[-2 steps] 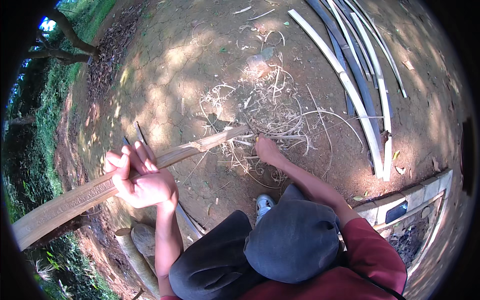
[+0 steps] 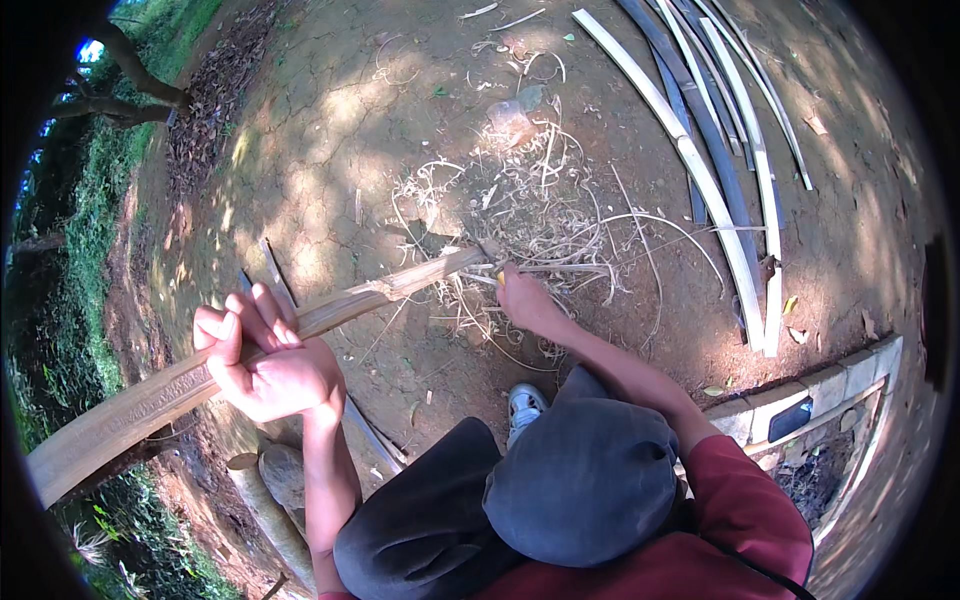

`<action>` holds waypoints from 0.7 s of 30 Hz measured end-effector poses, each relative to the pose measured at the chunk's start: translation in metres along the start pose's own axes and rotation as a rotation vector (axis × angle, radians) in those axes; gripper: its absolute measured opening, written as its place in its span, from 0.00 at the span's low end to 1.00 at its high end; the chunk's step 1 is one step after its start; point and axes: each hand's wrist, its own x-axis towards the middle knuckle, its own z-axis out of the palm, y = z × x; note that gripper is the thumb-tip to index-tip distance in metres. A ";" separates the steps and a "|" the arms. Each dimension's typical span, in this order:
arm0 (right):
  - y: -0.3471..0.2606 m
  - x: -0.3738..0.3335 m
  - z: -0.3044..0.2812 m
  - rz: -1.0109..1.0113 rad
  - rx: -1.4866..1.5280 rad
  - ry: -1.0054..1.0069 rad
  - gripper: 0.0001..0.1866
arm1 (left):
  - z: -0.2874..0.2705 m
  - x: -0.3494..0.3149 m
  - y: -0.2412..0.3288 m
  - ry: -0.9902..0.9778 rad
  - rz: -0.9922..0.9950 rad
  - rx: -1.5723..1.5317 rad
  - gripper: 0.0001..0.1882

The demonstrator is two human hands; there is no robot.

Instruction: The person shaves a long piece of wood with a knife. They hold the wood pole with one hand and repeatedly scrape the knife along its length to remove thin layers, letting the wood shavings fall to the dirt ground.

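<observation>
A long split bamboo strip [image 2: 370, 290], pale brown with a knot near its far end, runs slantwise from the lower left toward the middle. My left hand [image 2: 275, 360] is closed around it, palm turned up and fingers curled over. At the strip's far end my right hand [image 2: 530, 302] grips a small knife [image 2: 490, 249]. A bit of yellow handle shows at the fingers, and the dark blade lies at the strip's end. Curly pale shavings [image 2: 545, 215] are heaped on the ground just beyond the right hand.
Long bamboo strips [image 2: 690, 160], some pale and some dark, lie at the far right. A low brick border [image 2: 850, 380] with a dark phone-like slab [image 2: 790, 420] on it stands at the right. Cut logs [image 2: 270, 505] lie at lower left. Branches [image 2: 135, 75] reach in at upper left.
Both hands and the bamboo strip have shifted slightly to the left. The knife blade shows more plainly at the strip's end.
</observation>
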 end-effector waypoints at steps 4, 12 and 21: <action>0.047 0.011 0.019 0.177 0.037 0.008 0.17 | 0.011 -0.001 -0.005 -0.036 -0.036 -0.048 0.13; 0.016 0.002 0.010 0.223 0.009 0.000 0.16 | 0.009 0.003 -0.005 0.004 -0.046 -0.032 0.12; 0.014 0.016 0.011 0.190 -0.010 -0.032 0.14 | -0.001 0.013 -0.004 -0.010 -0.042 -0.040 0.11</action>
